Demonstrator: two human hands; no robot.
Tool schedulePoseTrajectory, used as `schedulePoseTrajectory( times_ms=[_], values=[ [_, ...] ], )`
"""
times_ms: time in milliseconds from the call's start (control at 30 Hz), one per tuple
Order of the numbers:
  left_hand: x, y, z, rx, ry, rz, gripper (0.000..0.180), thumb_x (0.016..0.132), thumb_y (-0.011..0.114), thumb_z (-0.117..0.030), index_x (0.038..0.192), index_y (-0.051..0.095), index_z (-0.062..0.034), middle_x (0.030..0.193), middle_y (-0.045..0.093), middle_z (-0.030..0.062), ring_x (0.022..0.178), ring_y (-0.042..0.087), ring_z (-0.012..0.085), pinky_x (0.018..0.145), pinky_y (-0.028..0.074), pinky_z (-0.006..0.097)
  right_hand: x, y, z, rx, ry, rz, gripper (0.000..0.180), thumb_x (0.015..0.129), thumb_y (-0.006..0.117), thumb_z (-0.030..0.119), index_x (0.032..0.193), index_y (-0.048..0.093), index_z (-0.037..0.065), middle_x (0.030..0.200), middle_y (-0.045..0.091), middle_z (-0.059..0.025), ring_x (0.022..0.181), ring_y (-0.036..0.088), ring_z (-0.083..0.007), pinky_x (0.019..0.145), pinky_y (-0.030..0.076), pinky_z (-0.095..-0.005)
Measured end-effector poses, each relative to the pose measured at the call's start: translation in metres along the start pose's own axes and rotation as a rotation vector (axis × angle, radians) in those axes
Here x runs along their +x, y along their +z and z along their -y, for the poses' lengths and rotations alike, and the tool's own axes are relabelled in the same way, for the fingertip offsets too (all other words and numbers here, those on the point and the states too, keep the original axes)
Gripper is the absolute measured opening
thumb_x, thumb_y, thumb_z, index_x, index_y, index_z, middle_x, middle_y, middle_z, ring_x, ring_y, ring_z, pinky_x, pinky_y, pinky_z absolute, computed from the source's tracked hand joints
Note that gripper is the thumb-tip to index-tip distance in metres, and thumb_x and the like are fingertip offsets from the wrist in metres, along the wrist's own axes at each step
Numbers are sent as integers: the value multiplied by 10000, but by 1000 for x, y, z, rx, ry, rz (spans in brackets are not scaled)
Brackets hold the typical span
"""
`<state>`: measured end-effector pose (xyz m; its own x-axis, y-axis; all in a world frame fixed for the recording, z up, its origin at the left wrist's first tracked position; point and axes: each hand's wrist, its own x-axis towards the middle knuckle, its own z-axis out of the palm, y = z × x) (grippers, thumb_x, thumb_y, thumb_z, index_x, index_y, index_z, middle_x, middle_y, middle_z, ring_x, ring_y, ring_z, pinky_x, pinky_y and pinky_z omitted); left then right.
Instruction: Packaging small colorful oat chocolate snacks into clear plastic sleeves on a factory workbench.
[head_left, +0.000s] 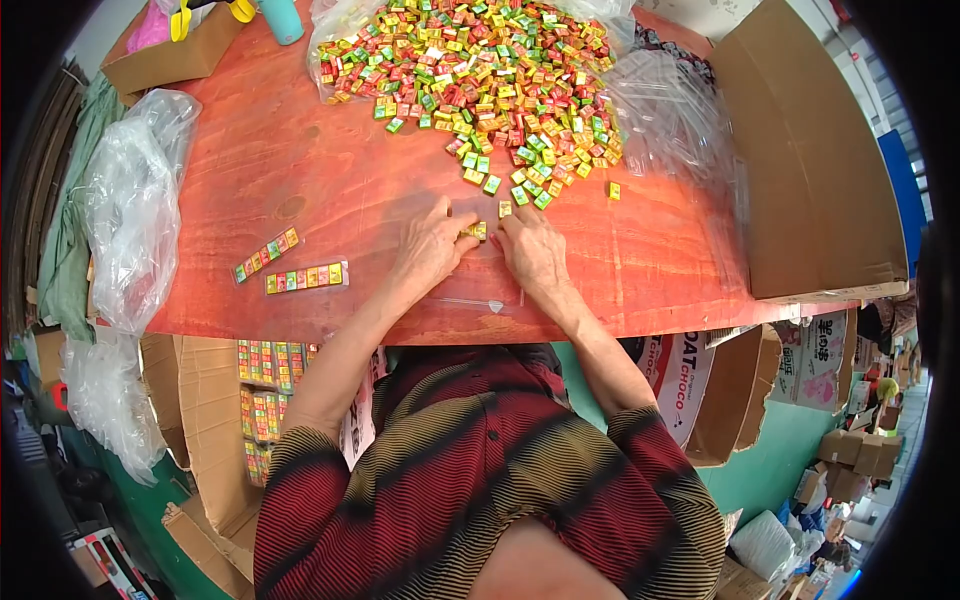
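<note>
My left hand (430, 242) is closed, thumb and fingers pinching a small yellow box (479, 231) just above the red table. Close beside it, my right hand (535, 248) has its fingertips closed at another small yellow-green box (505, 209). Beyond both hands spreads a large heap of these little boxes (490, 80) in yellow, green, red and orange. To the left lie two clear strip packs, an upper one (266, 255) and a lower one (306, 278), each holding a row of boxes. A clear plastic piece with a heart-shaped end (495, 307) lies near the table's front edge.
Clear plastic sleeves (665, 110) are piled right of the heap, beside a tall cardboard box (810, 150). Clear bags (140, 200) hang over the left edge. At the back left stand a carton (175, 60) and a turquoise bottle (281, 20). Below, an open carton (215, 430) holds filled packs.
</note>
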<state>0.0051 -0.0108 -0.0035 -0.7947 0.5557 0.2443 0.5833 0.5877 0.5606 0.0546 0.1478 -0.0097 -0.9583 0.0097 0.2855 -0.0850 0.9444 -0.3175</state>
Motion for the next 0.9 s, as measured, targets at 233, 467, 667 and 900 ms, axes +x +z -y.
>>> schedulePoseTrajectory(
  times_ms=[233,467,667,900],
  values=[
    [-4,-6,6,-16,-50,35,267,702,671,-181,959,628,-121,872,496,119,809,551,300,661,443,407,-16,-32,-2,244,-15,96,290,724,637,159,998,579,82,854,528,-107,808,549,-295,652,461,-378],
    [-4,-6,6,-35,-53,64,275,709,666,-189,974,622,-129,903,502,113,857,543,300,690,444,405,-12,-25,-1,130,-135,229,358,703,657,159,1046,568,114,909,515,-106,886,532,-282,691,457,-379],
    [-4,-6,6,-31,-42,48,274,706,669,-187,969,623,-123,887,497,116,831,544,298,680,446,400,-8,-13,4,55,-71,112,344,698,668,193,1010,564,92,937,513,-119,895,529,-297,686,463,-389],
    [-6,-5,6,-34,-58,63,266,711,664,-188,966,624,-123,879,494,115,816,545,293,671,445,402,-24,-38,-6,73,42,72,443,695,681,230,1066,520,49,970,504,-134,910,527,-309,672,468,-396]
  ],
)
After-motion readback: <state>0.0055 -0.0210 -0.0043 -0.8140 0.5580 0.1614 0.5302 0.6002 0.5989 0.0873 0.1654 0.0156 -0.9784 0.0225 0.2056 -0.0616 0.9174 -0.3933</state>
